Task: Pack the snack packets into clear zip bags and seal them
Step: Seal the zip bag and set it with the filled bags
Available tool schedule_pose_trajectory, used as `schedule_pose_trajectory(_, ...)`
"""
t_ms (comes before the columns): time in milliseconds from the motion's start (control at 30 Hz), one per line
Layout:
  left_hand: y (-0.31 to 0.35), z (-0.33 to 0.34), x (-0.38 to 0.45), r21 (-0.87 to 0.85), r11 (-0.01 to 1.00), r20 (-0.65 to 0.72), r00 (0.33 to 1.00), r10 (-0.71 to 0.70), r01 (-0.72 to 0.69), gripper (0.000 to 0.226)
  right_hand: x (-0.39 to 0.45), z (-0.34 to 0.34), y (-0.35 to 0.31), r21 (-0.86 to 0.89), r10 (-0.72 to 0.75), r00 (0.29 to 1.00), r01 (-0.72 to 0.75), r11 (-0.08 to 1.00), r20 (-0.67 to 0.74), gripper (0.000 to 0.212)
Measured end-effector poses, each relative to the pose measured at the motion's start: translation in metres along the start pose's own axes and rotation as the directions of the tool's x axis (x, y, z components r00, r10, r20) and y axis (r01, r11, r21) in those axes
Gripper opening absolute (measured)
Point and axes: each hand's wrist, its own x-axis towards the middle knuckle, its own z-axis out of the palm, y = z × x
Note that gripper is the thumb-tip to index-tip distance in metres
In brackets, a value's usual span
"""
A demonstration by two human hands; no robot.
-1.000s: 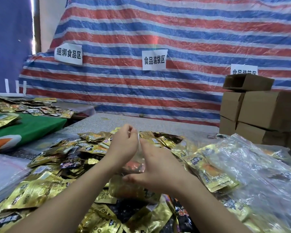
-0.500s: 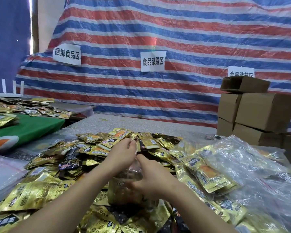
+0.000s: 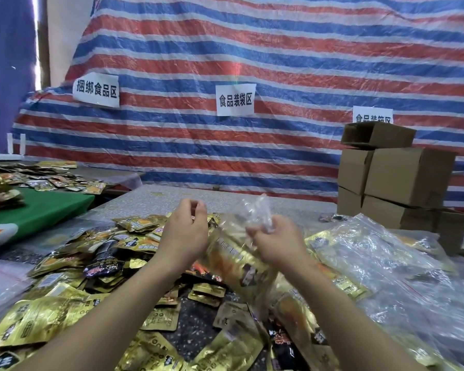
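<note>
We've got our right hand [image 3: 275, 236] pinched tight, our left hand [image 3: 184, 231] loosely curled, holding nothing, both forearms stretched forward.

Loose snack packets [image 3: 65, 311] lie heaped across the near and left part of the surface [image 3: 172, 199]. To the right of the heap, filled zip bags [image 3: 386, 263] are piled on the same surface. Behind those bags, at the far right, cardboard boxes [image 3: 402, 178] stand stacked, one lying on top. A tarp [image 3: 252, 62] hangs behind everything, bearing three paper signs [image 3: 235, 100]. At the far left, a second surface [image 3: 38, 207] carries more packets.
</note>
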Motion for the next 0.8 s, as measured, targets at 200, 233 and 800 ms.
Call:
schedule_pose_trajectory(200, -0.004, 0.006, -0.004, 0.023, 1.000, 0.105, 0.994, 0.014, -0.016, 0.019, 0.036, -0.090, -0.001, -0.039, 0.036, 0.950, -0.050, 0.998, -0.309, 0.030)
schedule_pose_trajectory(233, -0.004, 0.007, -0.004, 0.033, 0.999, 0.114, 0.993, 0.019, -0.022, 0.019, 0.043, -0.105, 0.002, -0.034, 0.062, 0.931, -0.079, 0.996, -0.361, 0.034)
schedule_pose_trajectory(800, -0.001, 0.016, -0.015, 0.115, 0.993, 0.221, 0.975, 0.006, -0.032, 0.024, 0.017, -0.113, 0.057, -0.934, -0.633, 0.769, 0.161, 0.318, -0.083, 0.066)
